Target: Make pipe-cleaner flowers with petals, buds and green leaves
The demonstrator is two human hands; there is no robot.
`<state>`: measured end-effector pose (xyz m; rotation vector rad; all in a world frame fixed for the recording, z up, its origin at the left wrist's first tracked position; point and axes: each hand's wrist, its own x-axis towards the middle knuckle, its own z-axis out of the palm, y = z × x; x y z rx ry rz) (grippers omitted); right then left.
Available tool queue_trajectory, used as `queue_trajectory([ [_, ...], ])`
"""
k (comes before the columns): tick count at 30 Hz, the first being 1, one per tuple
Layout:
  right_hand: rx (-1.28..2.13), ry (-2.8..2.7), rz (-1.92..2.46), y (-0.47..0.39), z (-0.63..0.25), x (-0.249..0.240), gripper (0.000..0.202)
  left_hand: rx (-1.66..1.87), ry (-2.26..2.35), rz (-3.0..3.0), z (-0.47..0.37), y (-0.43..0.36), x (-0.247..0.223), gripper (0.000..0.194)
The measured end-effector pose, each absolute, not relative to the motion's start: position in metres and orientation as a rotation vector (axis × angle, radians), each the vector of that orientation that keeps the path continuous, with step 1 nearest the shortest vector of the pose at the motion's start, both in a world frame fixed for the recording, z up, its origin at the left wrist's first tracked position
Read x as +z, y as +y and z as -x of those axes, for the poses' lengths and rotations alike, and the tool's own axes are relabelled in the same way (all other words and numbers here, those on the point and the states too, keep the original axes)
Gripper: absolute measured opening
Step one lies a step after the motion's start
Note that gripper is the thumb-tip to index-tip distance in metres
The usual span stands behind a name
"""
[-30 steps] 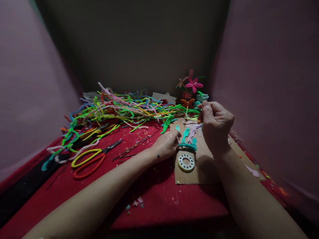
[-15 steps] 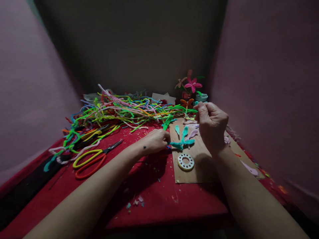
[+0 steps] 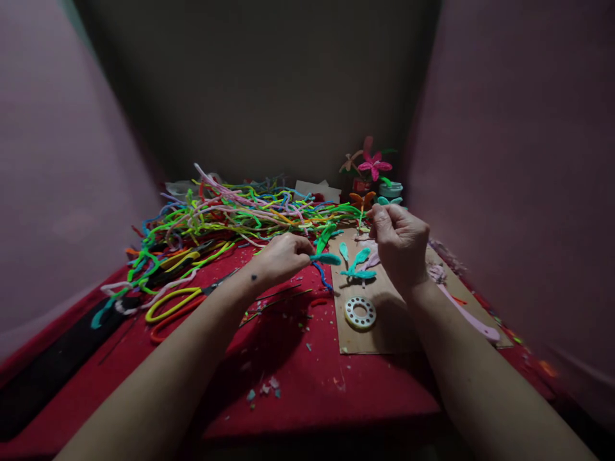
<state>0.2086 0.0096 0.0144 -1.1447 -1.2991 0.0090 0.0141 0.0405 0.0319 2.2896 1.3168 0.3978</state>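
My left hand (image 3: 284, 257) pinches the end of a teal fuzzy pipe-cleaner petal (image 3: 328, 258), held just left of the cardboard's edge. More teal petals (image 3: 358, 264) lie on the brown cardboard (image 3: 353, 342), to the right of that hand. Raised over the far part of the cardboard, my right hand (image 3: 402, 242) has thumb and fingers pressed together. Whatever may be between them is too small to make out. A green pipe-cleaner leaf (image 3: 325, 238) and a blue pipe-cleaner piece (image 3: 323, 276) are close to my left hand.
A tangled heap of coloured pipe cleaners (image 3: 250, 208) spreads along the back. Scissors (image 3: 175, 306) with yellow and red handles lie left, partly behind my left forearm. A white ring with holes (image 3: 360, 313) sits on the cardboard. Pipe-cleaner flowers (image 3: 375, 166) stand at the back right.
My left hand has moved left and away from me, taking a teal petal off the cardboard's edge. My right hand has shifted slightly left and lower.
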Motion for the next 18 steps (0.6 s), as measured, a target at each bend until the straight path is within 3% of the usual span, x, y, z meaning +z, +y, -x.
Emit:
queue_trajectory([
  [7,0.690,-1.515,1.068,0.012,-0.192,0.010,0.030,0.767,1.183,-1.637,-0.018,0.031,0.018,0.022],
  [14,0.256,-1.670,1.246,0.016,-0.187,-0.002,0.019,0.789,1.104,-1.539,-0.020,0.035,0.012,0.017],
  [18,0.321,-1.705,1.261,0.019,-0.188,-0.005,0.018,0.768,1.114,-1.605,-0.020,0.034,0.012,0.019],
])
